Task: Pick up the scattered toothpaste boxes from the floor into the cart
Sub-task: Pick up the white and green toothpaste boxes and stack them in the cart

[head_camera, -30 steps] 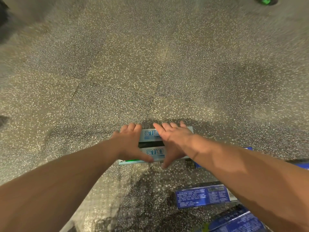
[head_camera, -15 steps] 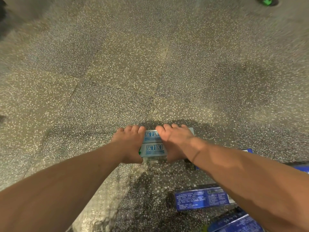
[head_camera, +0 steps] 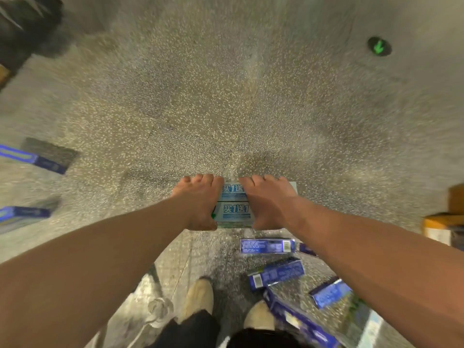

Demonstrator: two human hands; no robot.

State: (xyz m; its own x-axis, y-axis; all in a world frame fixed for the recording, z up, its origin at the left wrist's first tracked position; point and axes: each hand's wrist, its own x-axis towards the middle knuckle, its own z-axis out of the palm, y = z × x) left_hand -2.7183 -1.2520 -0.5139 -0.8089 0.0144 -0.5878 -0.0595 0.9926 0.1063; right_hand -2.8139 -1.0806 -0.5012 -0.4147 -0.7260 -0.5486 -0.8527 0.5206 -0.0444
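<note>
Paired pale boxes (head_camera: 234,209) are gripped endwise by left hand (head_camera: 197,200) and right hand (head_camera: 270,200), both curled round them, likely for one lift.

Green arrow marker (head_camera: 379,46), beige shoes (head_camera: 198,301)

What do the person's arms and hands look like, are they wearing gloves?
No gloves. The left hand and right hand are bare, and the left forearm and right forearm are bare too, with no sleeves in view. I can't see any rings or watch.
</note>
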